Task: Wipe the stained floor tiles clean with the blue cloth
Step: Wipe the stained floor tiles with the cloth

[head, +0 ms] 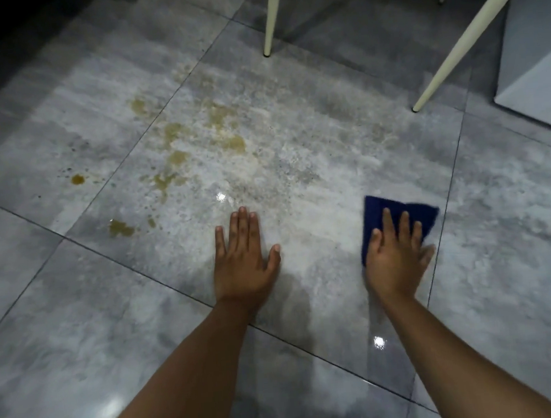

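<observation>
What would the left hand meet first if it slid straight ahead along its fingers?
The left hand, flat on the floor, points up-frame. Its path looks free of objects; it would first cross a bright glare spot, then probably the yellowish stains.

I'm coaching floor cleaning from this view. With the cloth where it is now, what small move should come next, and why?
Probably sweep the right hand, pressing flat on the blue cloth, leftward and forward toward the brownish stains. The cloth sits at the right of the pale smeared patch, while the yellow-brown puddles lie untouched to the left, past the left hand braced flat on the tile.
</observation>
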### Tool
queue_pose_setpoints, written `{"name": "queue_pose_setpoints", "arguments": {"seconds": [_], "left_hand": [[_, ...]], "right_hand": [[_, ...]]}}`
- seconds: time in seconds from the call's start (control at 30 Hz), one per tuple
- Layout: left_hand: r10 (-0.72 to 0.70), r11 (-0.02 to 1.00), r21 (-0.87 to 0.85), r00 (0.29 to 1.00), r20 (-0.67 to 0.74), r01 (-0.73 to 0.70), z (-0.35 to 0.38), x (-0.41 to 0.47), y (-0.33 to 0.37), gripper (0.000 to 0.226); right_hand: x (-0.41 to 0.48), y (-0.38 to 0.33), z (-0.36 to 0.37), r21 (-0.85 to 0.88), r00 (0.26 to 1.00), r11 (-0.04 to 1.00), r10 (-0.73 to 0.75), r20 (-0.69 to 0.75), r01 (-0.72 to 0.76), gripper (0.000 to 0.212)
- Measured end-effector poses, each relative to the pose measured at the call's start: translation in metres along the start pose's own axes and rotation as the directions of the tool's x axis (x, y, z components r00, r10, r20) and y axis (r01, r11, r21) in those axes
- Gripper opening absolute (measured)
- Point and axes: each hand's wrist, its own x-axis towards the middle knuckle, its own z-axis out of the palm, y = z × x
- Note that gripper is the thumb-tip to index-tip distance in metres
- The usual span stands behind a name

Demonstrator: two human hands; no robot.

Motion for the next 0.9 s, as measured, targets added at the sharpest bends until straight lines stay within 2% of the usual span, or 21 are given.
{"name": "queue_pose_setpoints", "arguments": {"seconds": [0.07,0.13,0.2,0.27,0.33,0.4,0.43,0.5,0.57,0.63,0.7,0.77,0.83,0.9], "left_hand": [[-0.006,1.0,0.012,1.0,-0.004,0.006,0.001,0.002,0.0,0.075],[-0.011,1.0,0.019,1.0,0.01,0.011,0.001,0.002,0.0,0.075],[-0.011,1.0,0.019,1.0,0.012,0.011,0.001,0.001,-0.001,0.075],[-0.011,1.0,0.022,1.0,0.004,0.011,0.0,0.001,-0.001,0.075],[-0.012,1.0,0.018,1.0,-0.004,0.012,0.0,0.001,-0.001,0.075],[-0.01,1.0,0.018,1.0,0.004,0.01,0.0,0.0,-0.001,0.075],[-0.01,1.0,0.018,1.0,0.011,0.01,0.0,0.0,0.0,0.075],[-0.014,1.0,0.018,1.0,0.017,0.014,-0.001,0.0,0.0,0.076],[-0.024,0.999,0.023,1.0,0.016,0.023,-0.001,0.001,0.001,0.076],[-0.027,0.999,0.03,0.999,0.034,0.026,-0.002,0.002,0.002,0.076],[-0.021,1.0,0.019,0.999,0.038,0.02,-0.003,0.002,0.002,0.077],[-0.015,1.0,0.005,0.999,0.03,0.015,-0.006,0.002,0.003,0.077],[-0.012,1.0,0.0,1.0,0.018,0.012,-0.005,0.001,0.002,0.076],[-0.004,1.0,-0.019,1.0,0.004,0.004,-0.004,0.0,0.0,0.075]], "right_hand": [[-0.035,0.015,0.0,0.045,0.981,0.981,0.191,-0.044,-0.189,0.049],[-0.073,0.002,0.006,0.08,0.957,0.955,0.288,-0.028,-0.285,0.048],[-0.096,-0.031,0.014,0.083,0.982,0.979,0.189,-0.021,-0.187,0.051],[-0.092,-0.061,0.02,0.075,1.0,0.997,-0.023,0.002,0.023,0.051],[-0.052,-0.069,0.018,0.036,0.979,0.981,-0.194,0.058,0.192,0.05],[-0.006,-0.051,0.011,-0.013,0.976,0.977,-0.21,0.064,0.211,0.051],[0.011,-0.035,0.006,-0.03,0.986,0.987,-0.156,0.06,0.158,0.051],[0.02,0.002,-0.004,0.003,0.998,0.998,0.055,0.029,-0.055,0.051],[-0.003,0.022,-0.006,0.053,0.962,0.961,0.272,0.003,-0.271,0.051],[-0.043,0.008,-0.002,0.07,0.941,0.939,0.339,-0.006,-0.337,0.051],[-0.069,-0.026,0.007,0.057,0.97,0.968,0.244,0.003,-0.244,0.053],[-0.069,-0.059,0.016,0.043,0.997,0.997,0.07,0.034,-0.071,0.053],[-0.041,-0.075,0.022,0.021,0.995,0.997,-0.074,0.068,0.073,0.053],[0.003,-0.067,0.018,-0.026,0.984,0.988,-0.15,0.091,0.153,0.053]]}}
